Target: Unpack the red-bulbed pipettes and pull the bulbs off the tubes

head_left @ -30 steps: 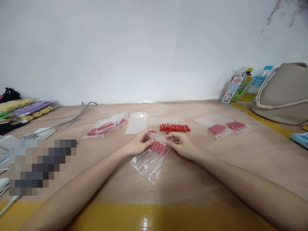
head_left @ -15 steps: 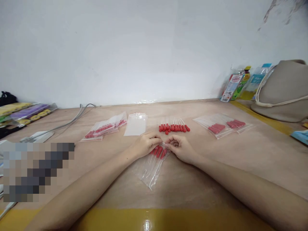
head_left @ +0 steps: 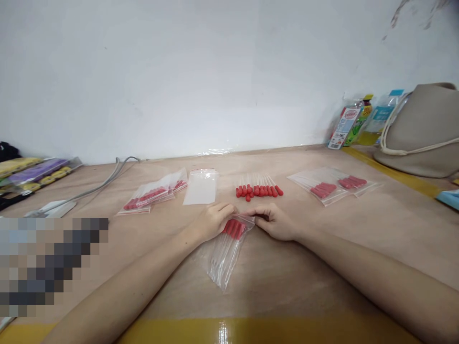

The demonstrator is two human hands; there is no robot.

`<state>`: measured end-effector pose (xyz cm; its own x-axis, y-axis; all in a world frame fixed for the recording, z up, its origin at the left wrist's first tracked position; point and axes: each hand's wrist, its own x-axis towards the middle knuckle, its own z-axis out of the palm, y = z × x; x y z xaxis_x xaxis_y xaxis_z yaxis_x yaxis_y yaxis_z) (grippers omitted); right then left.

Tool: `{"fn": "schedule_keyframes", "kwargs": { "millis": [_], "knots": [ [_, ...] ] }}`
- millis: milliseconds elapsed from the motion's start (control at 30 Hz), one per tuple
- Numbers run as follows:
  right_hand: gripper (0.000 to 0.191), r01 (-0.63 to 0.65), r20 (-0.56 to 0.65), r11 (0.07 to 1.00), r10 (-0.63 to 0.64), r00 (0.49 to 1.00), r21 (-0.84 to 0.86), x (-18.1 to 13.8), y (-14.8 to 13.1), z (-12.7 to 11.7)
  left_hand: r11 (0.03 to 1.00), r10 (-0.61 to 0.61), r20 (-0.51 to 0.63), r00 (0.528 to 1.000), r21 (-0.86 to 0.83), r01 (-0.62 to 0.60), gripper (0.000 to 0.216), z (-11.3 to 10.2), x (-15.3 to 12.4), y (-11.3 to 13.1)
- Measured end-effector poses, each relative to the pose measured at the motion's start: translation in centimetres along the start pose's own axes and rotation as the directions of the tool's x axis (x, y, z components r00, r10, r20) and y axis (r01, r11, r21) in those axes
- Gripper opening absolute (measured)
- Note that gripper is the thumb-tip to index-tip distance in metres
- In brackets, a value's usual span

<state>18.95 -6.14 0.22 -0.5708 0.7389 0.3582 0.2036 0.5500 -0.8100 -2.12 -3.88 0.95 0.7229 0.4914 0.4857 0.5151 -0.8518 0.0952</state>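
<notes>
Bag position: clear plastic bag (head_left: pixel 225 251) lies flat on the table (head_left: pixel 322 267) right in front of the person, between the two forearms, its open mouth at the far end under the fingertips
Long axis: runs from the mouth near the hands down toward the person, leaning a little to the left at the near end
Contents: red-capped droppers (head_left: pixel 234 228) sit inside, red ends bunched at the mouth, clear stems pointing toward the person
Nearer hand: both reach the mouth equally; the left covers the left corner, the right the right corner
Left hand: left hand (head_left: pixel 211 220) rests palm down, fingers curled together and pinched on the bag's top edge
Right hand: right hand (head_left: pixel 274 222) lies with fingers bent and closed, thumb and fingertips pressed on the same top edge, close to the left hand's fingertips
Gap between hands: very small, fingertips almost meeting over the mouth
Just beyond: loose droppers (head_left: pixel 258 190) in a row, well clear of the hands
Far left: empty bag (head_left: pixel 201 187) and filled bags (head_left: pixel 152 195) side by side
Far right: more filled bags (head_left: pixel 332 184) lying flat
Edge of view: beige tote (head_left: pixel 423 134) and bottles (head_left: pixel 353 123) against the wall
</notes>
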Motion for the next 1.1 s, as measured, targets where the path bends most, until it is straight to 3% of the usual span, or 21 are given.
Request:
{"fn": "schedule_keyframes", "kwargs": {
  "millis": [167,267,433,600,733,900,1000,1100],
  "knots": [
    [0.024,0.095,-0.058,0.967,-0.112,0.992,-0.235,-0.1,0.4,0.4,0.999,0.005,0.035,0.999,-0.048,-0.004,0.019,0.0,0.1,0.1],
    [0.021,0.226,-0.059,0.884,-0.273,0.960,-0.410,-0.2,1.0,0.5,0.998,0.027,0.052,0.998,-0.057,-0.024,0.019,-0.2,0.3,0.3],
    [0.025,0.416,0.081,0.685,-0.465,0.881,-0.598,0.0,0.8,0.3,0.990,0.117,0.134,0.984,0.060,-0.126,0.023,-0.7,0.5,0.6],
    [0.031,0.488,0.226,0.499,-0.496,0.838,-0.716,0.4,-0.1,-0.1,0.966,0.195,0.210,0.958,0.128,-0.224,0.028,-1.0,0.9,0.9],
    [0.030,0.544,0.331,0.400,-0.488,0.807,-0.737,0.4,0.0,-0.5,0.979,0.175,0.229,0.958,0.065,-0.195,0.029,-1.3,0.9,0.9],
    [0.023,0.488,0.309,0.379,-0.443,0.842,-0.786,0.0,-0.3,-1.1,0.992,0.118,0.166,0.979,-0.057,-0.110,0.029,-1.3,0.8,0.6],
    [0.014,0.478,0.292,0.417,-0.435,0.852,-0.773,-0.1,-0.5,-1.1,0.996,-0.011,0.097,0.995,-0.092,0.020,0.023,-1.7,0.6,1.5],
    [0.010,0.478,0.287,0.494,-0.413,0.864,-0.727,-0.3,-0.6,-1.1,0.981,-0.177,0.185,0.967,-0.045,0.188,0.032,-2.6,0.0,3.7]
  ]
}}
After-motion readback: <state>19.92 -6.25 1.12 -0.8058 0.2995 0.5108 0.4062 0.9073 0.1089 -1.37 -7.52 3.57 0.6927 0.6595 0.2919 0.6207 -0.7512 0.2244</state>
